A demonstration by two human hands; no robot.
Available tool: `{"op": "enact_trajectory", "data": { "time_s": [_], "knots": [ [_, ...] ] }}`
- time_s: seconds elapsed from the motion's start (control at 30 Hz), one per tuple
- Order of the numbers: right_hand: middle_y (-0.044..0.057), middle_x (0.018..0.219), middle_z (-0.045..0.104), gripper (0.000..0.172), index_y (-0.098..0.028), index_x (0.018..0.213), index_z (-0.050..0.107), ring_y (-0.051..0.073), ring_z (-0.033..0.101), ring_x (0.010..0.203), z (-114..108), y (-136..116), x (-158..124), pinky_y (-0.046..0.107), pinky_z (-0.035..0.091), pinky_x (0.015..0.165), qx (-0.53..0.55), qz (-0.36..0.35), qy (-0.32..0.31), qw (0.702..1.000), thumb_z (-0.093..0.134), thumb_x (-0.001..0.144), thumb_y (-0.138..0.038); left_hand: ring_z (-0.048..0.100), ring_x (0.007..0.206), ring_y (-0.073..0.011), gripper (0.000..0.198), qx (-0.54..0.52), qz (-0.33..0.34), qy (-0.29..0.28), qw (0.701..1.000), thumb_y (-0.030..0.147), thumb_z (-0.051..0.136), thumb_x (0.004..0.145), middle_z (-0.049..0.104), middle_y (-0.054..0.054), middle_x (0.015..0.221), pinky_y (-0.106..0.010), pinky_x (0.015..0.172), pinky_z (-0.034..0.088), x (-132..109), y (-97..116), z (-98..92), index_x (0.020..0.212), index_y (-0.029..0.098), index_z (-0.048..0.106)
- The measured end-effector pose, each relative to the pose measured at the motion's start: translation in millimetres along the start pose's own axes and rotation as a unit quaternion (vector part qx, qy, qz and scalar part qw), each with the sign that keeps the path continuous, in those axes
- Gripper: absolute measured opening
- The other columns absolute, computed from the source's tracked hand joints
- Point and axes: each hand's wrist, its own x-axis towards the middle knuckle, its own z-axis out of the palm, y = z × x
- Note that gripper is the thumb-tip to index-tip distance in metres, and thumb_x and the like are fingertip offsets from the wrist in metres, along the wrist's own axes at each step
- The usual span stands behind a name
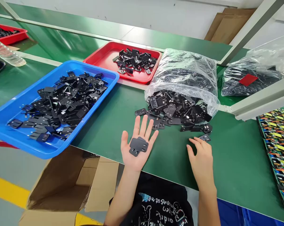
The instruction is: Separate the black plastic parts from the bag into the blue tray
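Observation:
My left hand [136,153] is palm up with its fingers spread, and a few flat black plastic pieces [139,145] lie on the palm, overlapping. To the right, my right hand [201,160] is over the green table, palm down, its fingertips at a single black piece [205,137]. Whether the fingers grip that piece is unclear. Beyond both hands, a heap of black pieces [170,110] spills from the mouth of a clear plastic bag [186,67].
A blue tray [92,125] of black pieces is at the left, overhanging the table edge. Behind stands a red tray [97,58] with more pieces. A cardboard box [54,182] sits below left. Colourful parts [278,150] fill the right side; a metal post [264,100] crosses there.

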Motion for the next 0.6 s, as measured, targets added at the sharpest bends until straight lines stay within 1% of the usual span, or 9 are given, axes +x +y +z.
{"op": "enact_trajectory", "data": {
  "time_s": [0.1, 0.17, 0.23, 0.3, 0.37, 0.43, 0.47, 0.53, 0.6],
  "knots": [
    [0.013, 0.106, 0.056, 0.027, -0.017, 0.106, 0.06, 0.026, 0.049, 0.101, -4, -3, 1, 0.044, 0.045, 0.084, -0.015, 0.024, 0.056, 0.998, 0.046, 0.089, -0.033, 0.017, 0.139, -0.0195, 0.056, -0.018, -0.044, -0.01, 0.999, 0.049, 0.015, 0.092, 0.029, 0.003, 0.148, -0.046, 0.111, 0.015, 0, -10, -2.8, 0.145, 0.033, 0.014],
    [0.015, 0.112, 0.053, 0.033, -0.016, 0.113, 0.058, 0.029, 0.047, 0.105, -10, 1, 5, 0.046, 0.044, 0.085, -0.047, 0.041, 0.076, 0.995, 0.049, 0.087, -0.035, 0.017, 0.139, -0.0193, 0.055, -0.033, -0.07, -0.019, 0.997, 0.048, 0.015, 0.092, 0.028, 0.002, 0.149, -0.046, 0.112, 0.014, 0, -17, -4.5, 0.145, 0.032, 0.013],
    [0.016, 0.117, 0.051, 0.04, -0.016, 0.12, 0.052, 0.031, 0.045, 0.108, -15, 8, 8, 0.047, 0.042, 0.085, -0.061, 0.04, 0.038, 0.997, 0.05, 0.086, -0.036, 0.017, 0.139, -0.0198, 0.055, -0.046, -0.097, -0.029, 0.994, 0.047, 0.015, 0.093, 0.026, 0.002, 0.149, -0.048, 0.111, 0.013, 0, -23, -5.3, 0.145, 0.03, 0.012],
    [0.014, 0.113, 0.054, 0.042, -0.017, 0.123, 0.049, 0.029, 0.048, 0.103, -18, 13, 10, 0.046, 0.043, 0.083, -0.048, 0.039, -0.014, 0.998, 0.05, 0.085, -0.035, 0.015, 0.139, -0.0215, 0.055, -0.053, -0.127, -0.04, 0.99, 0.047, 0.014, 0.093, 0.024, 0.002, 0.15, -0.051, 0.11, 0.013, -1, -27, -5.2, 0.145, 0.03, 0.011],
    [0.01, 0.1, 0.058, 0.036, -0.018, 0.118, 0.05, 0.024, 0.053, 0.088, -18, 13, 11, 0.041, 0.046, 0.077, -0.012, 0.055, -0.032, 0.998, 0.05, 0.084, -0.032, 0.014, 0.14, -0.0235, 0.056, -0.052, -0.161, -0.048, 0.984, 0.046, 0.013, 0.092, 0.022, 0.002, 0.151, -0.055, 0.109, 0.012, -1, -31, -4.5, 0.145, 0.03, 0.01],
    [0.006, 0.09, 0.057, 0.024, -0.019, 0.105, 0.054, 0.018, 0.053, 0.071, -18, 6, 13, 0.035, 0.048, 0.068, 0.04, 0.069, -0.019, 0.997, 0.051, 0.083, -0.029, 0.014, 0.139, -0.025, 0.056, -0.051, -0.202, -0.05, 0.977, 0.044, 0.013, 0.092, 0.021, 0.0, 0.151, -0.055, 0.109, 0.012, -2, -33, -4.0, 0.146, 0.027, 0.009],
    [0.005, 0.088, 0.056, 0.017, -0.019, 0.097, 0.055, 0.016, 0.052, 0.067, -18, 1, 13, 0.033, 0.048, 0.065, 0.071, 0.068, -0.007, 0.995, 0.051, 0.083, -0.027, 0.014, 0.139, -0.0256, 0.057, -0.052, -0.22, -0.049, 0.973, 0.043, 0.014, 0.092, 0.021, -0.002, 0.151, -0.055, 0.108, 0.012, -2, -34, -4.0, 0.146, 0.025, 0.009],
    [0.005, 0.089, 0.056, 0.006, -0.02, 0.085, 0.054, 0.015, 0.054, 0.071, -19, -13, 15, 0.031, 0.049, 0.064, 0.136, 0.061, 0.033, 0.988, 0.051, 0.083, -0.024, 0.015, 0.139, -0.0265, 0.058, -0.055, -0.244, -0.041, 0.967, 0.04, 0.016, 0.092, 0.023, -0.006, 0.15, -0.055, 0.108, 0.014, -3, -35, -4.1, 0.146, 0.02, 0.011],
    [0.006, 0.094, 0.056, 0.003, -0.021, 0.08, 0.053, 0.018, 0.057, 0.084, -20, -29, 16, 0.033, 0.051, 0.07, 0.194, 0.052, 0.082, 0.976, 0.052, 0.082, -0.021, 0.017, 0.138, -0.0273, 0.058, -0.059, -0.253, -0.029, 0.965, 0.039, 0.019, 0.092, 0.026, -0.008, 0.149, -0.055, 0.108, 0.017, -4, -36, -4.2, 0.146, 0.017, 0.014]
  ]
}}
